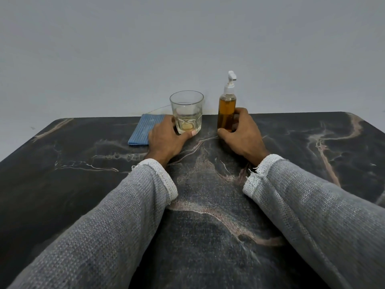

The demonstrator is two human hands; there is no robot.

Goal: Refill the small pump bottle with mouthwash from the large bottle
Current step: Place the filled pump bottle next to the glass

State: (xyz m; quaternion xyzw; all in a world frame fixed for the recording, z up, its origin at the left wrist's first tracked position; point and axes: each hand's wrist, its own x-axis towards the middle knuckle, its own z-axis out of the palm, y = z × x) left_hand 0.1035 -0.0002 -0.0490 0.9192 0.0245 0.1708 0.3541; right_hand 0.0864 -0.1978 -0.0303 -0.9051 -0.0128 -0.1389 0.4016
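The left hand (164, 138) curls round the base of a clear glass tumbler (186, 112), thumb across its front, and the right hand (241, 132) wraps the lower body of the small pump bottle (227, 109), thumb at its foot and fingers behind. Both vessels stand upright on the dark marbled tabletop (208, 236), near its far edge and just apart from each other. The pump bottle is amber nearly to its shoulder, its white pump head still screwed on; the tumbler holds only a shallow pale layer at the bottom. No large bottle is in view, so the source for a refill is unclear. The likely troubles follow from that: the bottle looks close to full, so any added liquid could overflow the narrow neck once the pump is off; pouring from a wide-rimmed glass into that neck would probably dribble down the side. The tall, slim bottle could tip if released carelessly. A folded blue cloth (143, 130) lies just left of the tumbler, partly under the left hand, ready for spills.
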